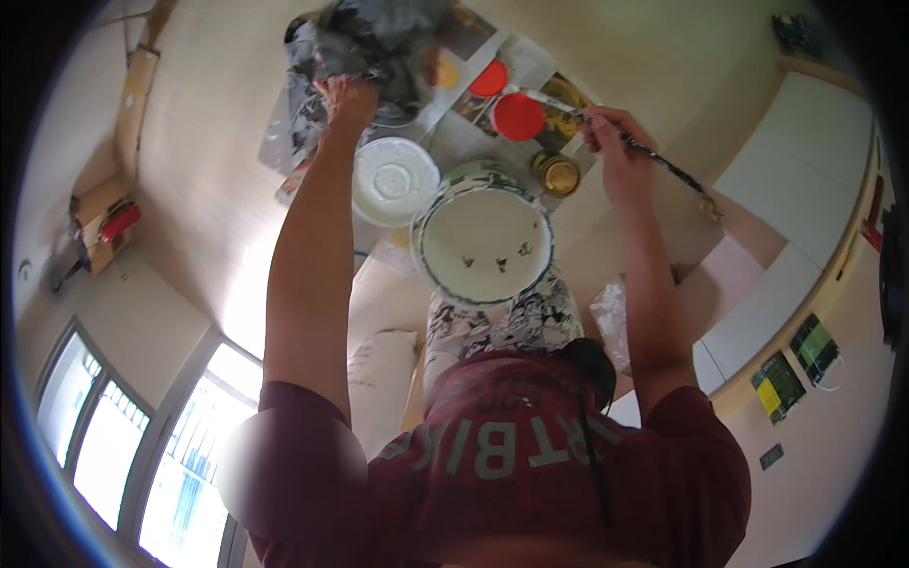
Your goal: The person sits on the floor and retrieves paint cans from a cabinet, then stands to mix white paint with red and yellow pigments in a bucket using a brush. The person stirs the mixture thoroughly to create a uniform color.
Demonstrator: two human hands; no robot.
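Note:
My left hand (348, 104) is closed at the near edge of a crumpled dark grey plastic sheet (308, 71) heaped over a container at the far left. My right hand (617, 137) grips a long, dark, paint-smeared stick (668, 168). Its whitish end reaches left, over or beside a red round lid (518, 116); its tan end points right. Whether that whitish end has bristles, I cannot make out. Between my forearms stands an open bucket of off-white paint (485, 244), with a few dark marks in it. A white round lid (396, 182) lies to its left.
Beyond the bucket are a second red lid (489, 79), a gold-topped tin (556, 174) and newspaper sheets (464, 133) spread on the floor. White panels (805, 166) line the right side. A white sack (382, 369) stands left of my legs, near the bright windows (194, 454).

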